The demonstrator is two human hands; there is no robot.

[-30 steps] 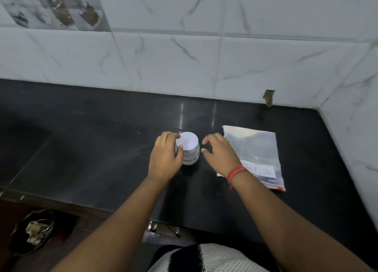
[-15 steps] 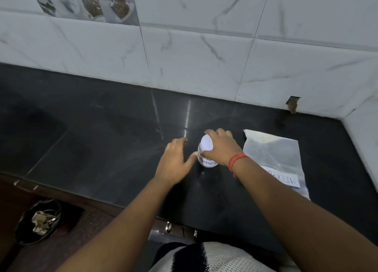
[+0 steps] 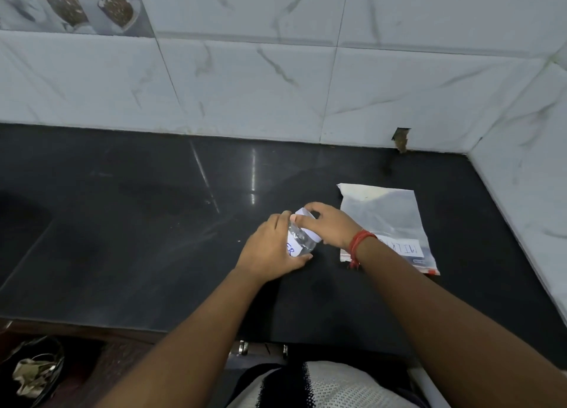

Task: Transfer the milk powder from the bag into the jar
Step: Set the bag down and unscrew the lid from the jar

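Note:
A small clear jar point(image 3: 302, 242) with a white paper label and a white lid point(image 3: 303, 216) stands on the black counter point(image 3: 153, 229), tilted toward the left. My left hand point(image 3: 271, 251) grips the jar's body from the left. My right hand point(image 3: 329, 225), with a red thread at the wrist, grips the lid from above and the right. A flat clear zip bag point(image 3: 389, 220) with a handwritten white label lies on the counter just right of my right hand, partly hidden by my wrist.
White marble-look tiled walls point(image 3: 276, 85) close off the counter at the back and right. A dark bin point(image 3: 33, 374) with crumpled scraps sits on the floor at lower left. The counter's front edge point(image 3: 122, 331) runs below my forearms.
My left hand has closed round the jar's body, where earlier it only touched the side. The jar now tilts left. My right hand stays on the lid.

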